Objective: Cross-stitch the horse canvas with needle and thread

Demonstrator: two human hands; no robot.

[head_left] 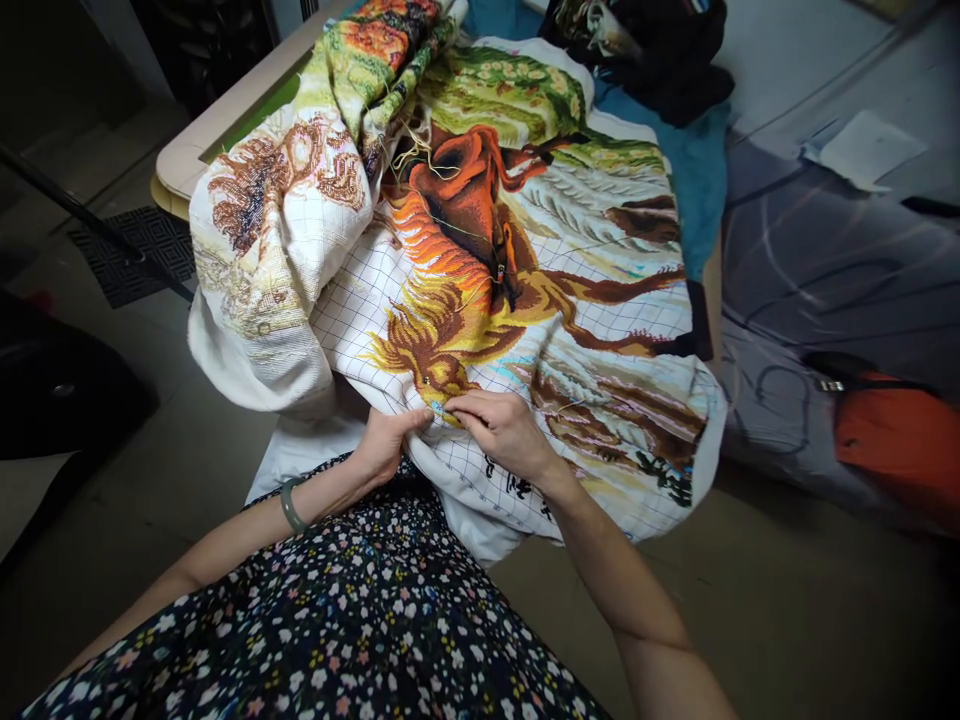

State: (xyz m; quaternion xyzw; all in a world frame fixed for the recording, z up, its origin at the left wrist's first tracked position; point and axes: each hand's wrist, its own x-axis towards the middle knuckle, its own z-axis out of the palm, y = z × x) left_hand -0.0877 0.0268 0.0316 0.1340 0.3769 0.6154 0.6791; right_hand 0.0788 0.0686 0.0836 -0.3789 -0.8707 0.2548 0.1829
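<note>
A large cross-stitch cloth (480,250) with orange and brown horses on gridded white fabric lies over a low table and my lap. My left hand (386,440) grips a fold of the cloth at its near edge, fingers curled under it; a green bangle (291,505) sits on that wrist. My right hand (502,425) rests on top of the cloth just to the right, fingers pinched together at the stitched yellow patch; whatever they pinch is too small to make out. Loose threads (420,150) trail across the horse picture.
The table's pale edge (225,110) shows at the upper left. A blue cloth (697,160) and a dark bundle (660,50) lie at the far side. A grey bed cover (840,250) with white paper (866,150) and an orange item (900,440) is at the right.
</note>
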